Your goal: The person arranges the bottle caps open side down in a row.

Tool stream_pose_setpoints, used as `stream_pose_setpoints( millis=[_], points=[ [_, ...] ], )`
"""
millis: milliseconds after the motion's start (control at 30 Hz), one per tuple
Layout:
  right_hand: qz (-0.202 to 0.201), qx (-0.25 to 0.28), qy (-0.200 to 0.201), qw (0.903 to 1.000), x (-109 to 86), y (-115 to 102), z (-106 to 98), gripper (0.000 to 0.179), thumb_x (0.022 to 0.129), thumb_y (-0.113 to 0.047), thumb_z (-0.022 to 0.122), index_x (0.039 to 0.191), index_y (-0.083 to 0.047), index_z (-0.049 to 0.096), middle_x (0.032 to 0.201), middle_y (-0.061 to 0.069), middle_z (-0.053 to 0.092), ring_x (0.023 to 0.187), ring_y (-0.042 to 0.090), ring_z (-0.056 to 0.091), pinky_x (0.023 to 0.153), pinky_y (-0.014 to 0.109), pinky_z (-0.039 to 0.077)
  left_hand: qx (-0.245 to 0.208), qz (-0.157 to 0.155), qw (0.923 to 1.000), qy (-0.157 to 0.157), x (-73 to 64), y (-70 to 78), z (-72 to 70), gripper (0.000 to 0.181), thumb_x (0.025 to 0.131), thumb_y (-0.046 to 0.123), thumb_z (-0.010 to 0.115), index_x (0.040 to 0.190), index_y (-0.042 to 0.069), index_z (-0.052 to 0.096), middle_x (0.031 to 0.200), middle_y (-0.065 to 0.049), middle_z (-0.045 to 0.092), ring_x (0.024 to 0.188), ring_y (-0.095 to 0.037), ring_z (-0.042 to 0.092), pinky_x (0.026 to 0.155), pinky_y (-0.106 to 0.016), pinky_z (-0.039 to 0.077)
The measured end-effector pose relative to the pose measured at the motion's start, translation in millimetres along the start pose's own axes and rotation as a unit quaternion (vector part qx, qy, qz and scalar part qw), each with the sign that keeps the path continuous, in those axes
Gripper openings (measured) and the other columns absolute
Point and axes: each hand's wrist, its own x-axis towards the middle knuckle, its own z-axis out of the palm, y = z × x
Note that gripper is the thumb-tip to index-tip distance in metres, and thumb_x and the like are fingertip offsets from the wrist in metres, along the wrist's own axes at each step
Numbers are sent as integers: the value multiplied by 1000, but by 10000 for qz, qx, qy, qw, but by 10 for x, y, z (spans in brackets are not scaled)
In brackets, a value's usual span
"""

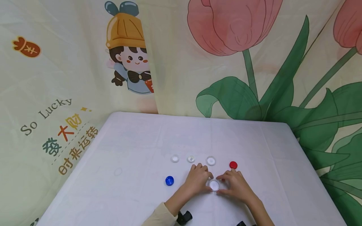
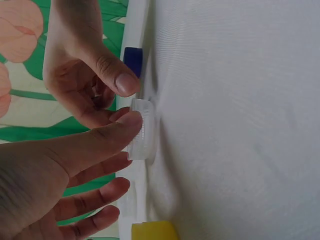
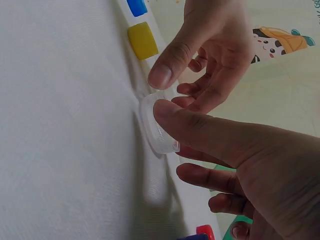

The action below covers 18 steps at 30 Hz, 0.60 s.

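A clear, ribbed bottle cap [image 1: 214, 185] with a whitish middle lies on the white cloth between my hands. Thumb and fingers of my left hand [image 1: 197, 178] curve round its left side, and in the left wrist view the thumb overlaps the ribbed rim [image 2: 145, 135]. From the other side my right hand [image 1: 237, 185] curves round the same cap, its thumb over the rim in the right wrist view. The two thumbs come close together on the near edge. A red cap [image 1: 233, 165] sits just beyond the right hand's fingers.
Three clear caps form a row behind, one being the larger ring-like cap [image 1: 211, 160]. A blue cap [image 1: 169, 180] lies left of my left hand. The wrist views show a yellow cap [image 3: 142, 40] and a dark blue cap [image 2: 133, 61]. Printed cloth hangs behind the table [image 1: 135, 135].
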Motion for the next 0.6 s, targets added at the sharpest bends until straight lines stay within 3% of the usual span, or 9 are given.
stream_pose_setpoints(
  millis=[433, 600],
  points=[
    [-83, 34, 99, 9999, 6, 3, 25, 40, 57, -38, 82, 90, -20, 70, 77, -13, 57, 76, 4, 44, 68, 28, 30, -118, 45, 9996, 268, -10, -5, 21, 39, 58, 50, 77, 89, 27, 71, 82, 9, 57, 77, -10, 44, 67, -26, 30],
    [-210, 400, 247, 9987, 31, -16, -105, 39, 60, -37, 81, 94, -21, 69, 79, -16, 56, 77, 4, 45, 71, 29, 31, -538, 127, 9972, 509, -9, -49, -79, 38, 62, 50, 75, 91, 25, 71, 83, 9, 59, 77, -9, 46, 67, -24, 30]
  ],
)
